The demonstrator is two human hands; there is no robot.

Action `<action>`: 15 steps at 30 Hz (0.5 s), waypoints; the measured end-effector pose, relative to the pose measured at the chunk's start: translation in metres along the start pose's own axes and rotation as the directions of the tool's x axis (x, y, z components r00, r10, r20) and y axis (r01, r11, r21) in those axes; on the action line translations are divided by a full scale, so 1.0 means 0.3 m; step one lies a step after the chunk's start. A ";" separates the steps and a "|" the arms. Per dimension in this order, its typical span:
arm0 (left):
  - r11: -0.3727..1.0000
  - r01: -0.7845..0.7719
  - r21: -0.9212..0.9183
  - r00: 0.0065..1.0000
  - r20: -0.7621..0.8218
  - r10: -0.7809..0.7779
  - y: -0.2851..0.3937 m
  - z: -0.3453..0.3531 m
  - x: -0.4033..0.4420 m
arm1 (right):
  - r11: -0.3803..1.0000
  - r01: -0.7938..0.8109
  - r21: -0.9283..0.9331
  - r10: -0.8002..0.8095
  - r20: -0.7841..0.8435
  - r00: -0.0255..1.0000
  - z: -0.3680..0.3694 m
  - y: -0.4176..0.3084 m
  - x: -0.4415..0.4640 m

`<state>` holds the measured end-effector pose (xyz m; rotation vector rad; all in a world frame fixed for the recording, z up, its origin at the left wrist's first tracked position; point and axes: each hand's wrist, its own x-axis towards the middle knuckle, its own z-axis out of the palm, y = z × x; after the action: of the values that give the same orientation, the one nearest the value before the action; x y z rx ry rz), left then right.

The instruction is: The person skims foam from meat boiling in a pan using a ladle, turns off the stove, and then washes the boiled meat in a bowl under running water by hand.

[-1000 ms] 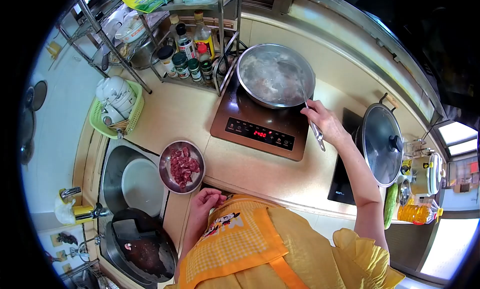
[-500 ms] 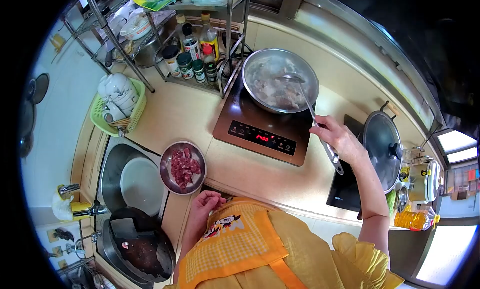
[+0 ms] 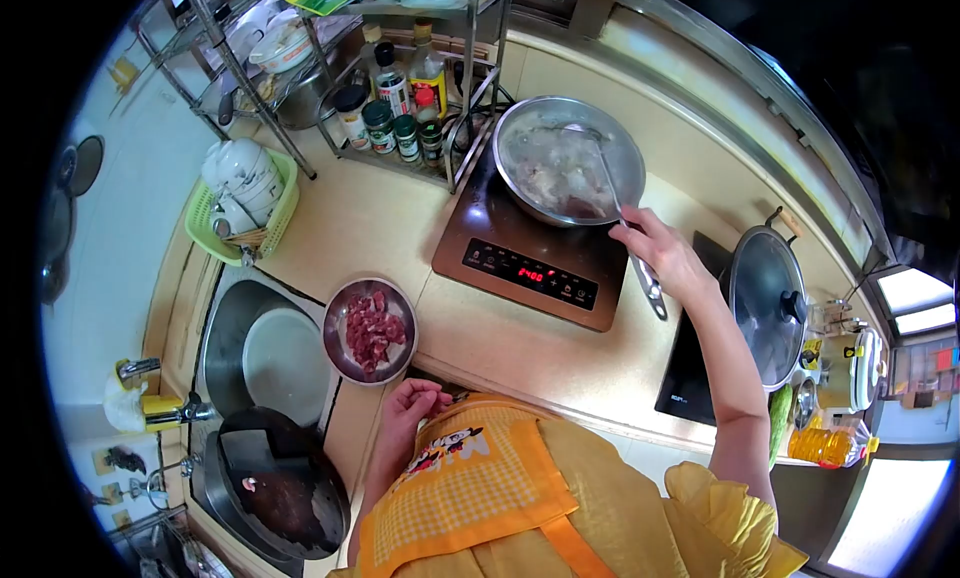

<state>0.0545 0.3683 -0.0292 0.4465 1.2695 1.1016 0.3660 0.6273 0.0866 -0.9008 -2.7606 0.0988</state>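
Note:
My right hand grips the handle of a metal ladle, whose bowl is dipped into a steel pan. Cloudy, bubbling liquid with pale pieces of food fills the pan, under some steam. The pan stands on a brown induction cooker with a red "2400" lit on its panel. My left hand rests at the counter edge by the orange apron, fingers curled in, with nothing visible in them. Just beyond it sits a metal bowl of raw red meat pieces.
Left are a sink with a white basin, a dark wok and a green basket of crockery. A metal rack with seasoning bottles stands behind. A lidded pot sits on a black cooker at right, near an oil bottle.
My right hand has moved slightly up and left, and the ladle's bowl has shifted farther back and sunk lower in the liquid. My left hand stays in place. The view has shifted slightly.

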 end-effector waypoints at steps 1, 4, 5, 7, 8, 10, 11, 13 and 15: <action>1.000 -0.011 0.001 1.000 -0.001 0.011 -0.001 0.000 -0.005 | 1.000 -0.009 0.005 0.009 0.020 1.000 -0.008 -0.016 -0.011; 1.000 0.008 0.027 1.000 -0.010 -0.007 0.013 0.014 -0.012 | 0.999 -0.041 0.027 0.038 0.104 0.994 0.005 -0.035 -0.027; 0.999 -0.006 0.031 1.000 0.007 0.006 0.015 0.018 -0.011 | 0.999 -0.040 -0.003 0.040 0.100 0.994 0.028 -0.030 -0.028; 0.999 -0.034 0.033 0.999 0.027 0.033 0.018 0.023 -0.010 | 0.998 -0.023 -0.057 0.028 0.096 0.995 0.088 -0.020 -0.020; 0.999 -0.045 0.029 0.998 0.035 0.044 0.013 0.019 -0.010 | 0.999 -0.033 -0.022 0.034 0.067 0.997 0.124 -0.001 -0.015; 0.999 -0.051 0.019 0.998 0.046 0.050 0.006 0.011 -0.015 | 0.996 -0.046 -0.073 0.050 0.060 0.997 0.180 0.011 -0.011; 0.998 -0.061 0.015 0.997 0.050 0.060 0.005 0.004 -0.014 | 0.992 -0.020 -0.128 0.025 0.037 0.999 0.203 0.014 -0.006; 0.999 -0.042 -0.012 0.999 0.030 0.042 -0.001 -0.005 -0.022 | 0.982 -0.046 -0.182 0.044 -0.013 0.999 0.226 0.003 0.004; 0.999 -0.034 -0.029 0.999 0.007 0.035 -0.020 -0.015 -0.038 | 0.964 0.004 -0.266 -0.007 -0.008 1.000 0.202 -0.035 0.034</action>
<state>0.0538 0.3548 -0.0292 0.4513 1.2420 1.1453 0.3375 0.6254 0.0314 -0.9525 -2.8113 -0.2843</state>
